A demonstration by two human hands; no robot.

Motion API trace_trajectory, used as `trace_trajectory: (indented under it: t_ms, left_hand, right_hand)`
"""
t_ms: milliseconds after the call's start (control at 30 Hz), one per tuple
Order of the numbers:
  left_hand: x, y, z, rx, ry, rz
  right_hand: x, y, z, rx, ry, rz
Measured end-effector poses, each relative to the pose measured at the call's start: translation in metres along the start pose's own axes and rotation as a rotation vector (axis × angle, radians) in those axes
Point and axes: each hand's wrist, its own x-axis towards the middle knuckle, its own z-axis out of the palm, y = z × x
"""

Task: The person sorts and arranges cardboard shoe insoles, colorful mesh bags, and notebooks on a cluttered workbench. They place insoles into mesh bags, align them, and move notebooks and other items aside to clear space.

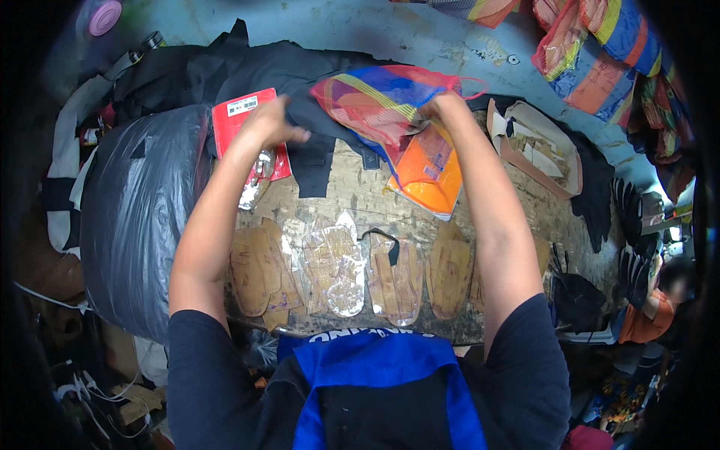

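Note:
My left hand [268, 125] is raised over the far left of the worktable, thumb apart from the fingers, with nothing visible in it. Partly behind it lies a flat red booklet or folder [234, 120] with a white label. A bunch of keys or metal bits [262, 166] rests at its lower edge. At the far side my right hand [441, 107] grips the edge of a striped mesh bag [367, 97] in red, blue and yellow; its fingertips are partly hidden. Under the mesh, an orange booklet or packet [429, 176] shows, partly covered by the bag.
Brown shoe-shaped patterns [335, 262] line the table's near edge, with a black strap [386, 238] among them. A large dark plastic-wrapped bundle [146, 217] stands left. Black material [300, 75] covers the back. An open box [536, 146] sits right; another person [649, 315] is beyond.

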Motion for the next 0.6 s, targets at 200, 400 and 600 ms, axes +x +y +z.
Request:
trace_trajectory:
  t_ms: [200, 400, 600]
  left_hand:
    - [-0.052, -0.065, 0.052, 0.106, 0.052, -0.363]
    - [-0.063, -0.063, 0.045, -0.7, 0.12, -0.384]
    - [-0.117, 0.029, 0.046, -1.685, -0.079, 0.086]
  right_hand:
    - [-0.026, 0.063, 0.005, -0.27, -0.127, -0.016]
    - [-0.118, 0.071, 0.014, 0.165, 0.595, -0.12]
    - [-0.187, -0.036, 0.101, 0.581, 0.423, -0.905]
